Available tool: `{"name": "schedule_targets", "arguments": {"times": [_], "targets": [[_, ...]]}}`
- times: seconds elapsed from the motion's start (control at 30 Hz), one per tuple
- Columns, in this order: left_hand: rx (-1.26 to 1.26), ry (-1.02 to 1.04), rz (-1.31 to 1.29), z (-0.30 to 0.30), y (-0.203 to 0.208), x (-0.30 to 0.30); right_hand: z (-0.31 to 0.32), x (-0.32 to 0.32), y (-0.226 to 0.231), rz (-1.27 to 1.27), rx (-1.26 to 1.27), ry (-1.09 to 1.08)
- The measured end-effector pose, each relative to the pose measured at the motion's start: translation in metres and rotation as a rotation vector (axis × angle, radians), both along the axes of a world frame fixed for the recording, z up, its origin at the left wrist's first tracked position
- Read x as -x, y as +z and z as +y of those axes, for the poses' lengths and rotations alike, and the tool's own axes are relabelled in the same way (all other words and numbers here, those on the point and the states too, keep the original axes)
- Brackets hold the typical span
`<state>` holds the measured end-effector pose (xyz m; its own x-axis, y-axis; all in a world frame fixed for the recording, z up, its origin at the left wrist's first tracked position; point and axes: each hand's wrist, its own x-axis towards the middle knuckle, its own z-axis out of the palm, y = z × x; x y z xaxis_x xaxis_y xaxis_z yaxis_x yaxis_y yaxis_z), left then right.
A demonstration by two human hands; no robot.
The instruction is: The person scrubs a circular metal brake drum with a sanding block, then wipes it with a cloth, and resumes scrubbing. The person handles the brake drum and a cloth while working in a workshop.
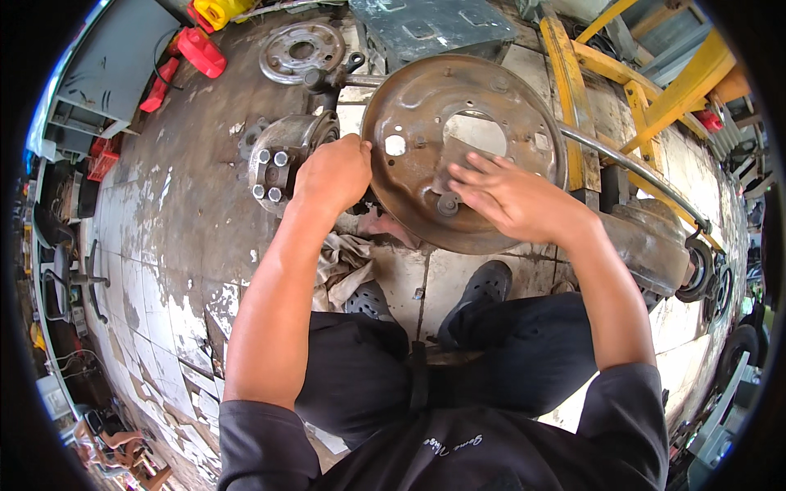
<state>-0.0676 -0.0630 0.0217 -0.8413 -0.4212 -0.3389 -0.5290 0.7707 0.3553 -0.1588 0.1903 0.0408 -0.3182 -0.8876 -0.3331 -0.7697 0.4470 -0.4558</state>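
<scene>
Head view: at far left, the grey cabinet (110,61) and the red container (201,51) edge a broad stretch of worn floor (180,155), the widest open room, reaching up to the bolted housing (299,135) with its 4 bolt heads. The left hand (334,173) comes next, just beside that housing, its grip curled at the left rim of the brown round plate (409,184); I cannot tell whether it pinches the rim, as the fingertips are hidden. Below it lies a crumpled cloth (340,262), and then the 2 dark shoes (485,288), near the plate's lower edge.

The plate is at upper middle, over the tiled floor, its dished face turned up toward the camera and its large hole right of and above its middle. Being round, it shows about equal width and height; its long axis cannot be told. A brown sheet (455,159) lies against that face, under the right hand (512,196), whose grip is spread, fingers pointing left. Behind the plate, a metal rod (626,161) slants down to the right, past the yellow frame (565,106), which crowds the right side.
</scene>
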Motion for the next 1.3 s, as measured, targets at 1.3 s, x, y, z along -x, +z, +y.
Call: {"name": "schedule_targets", "arguments": {"times": [1.3], "targets": [[-0.006,-0.016,0.078,-0.002,-0.007,-0.002,-0.004,0.009,-0.009,-0.025,0.04,-0.005]]}}
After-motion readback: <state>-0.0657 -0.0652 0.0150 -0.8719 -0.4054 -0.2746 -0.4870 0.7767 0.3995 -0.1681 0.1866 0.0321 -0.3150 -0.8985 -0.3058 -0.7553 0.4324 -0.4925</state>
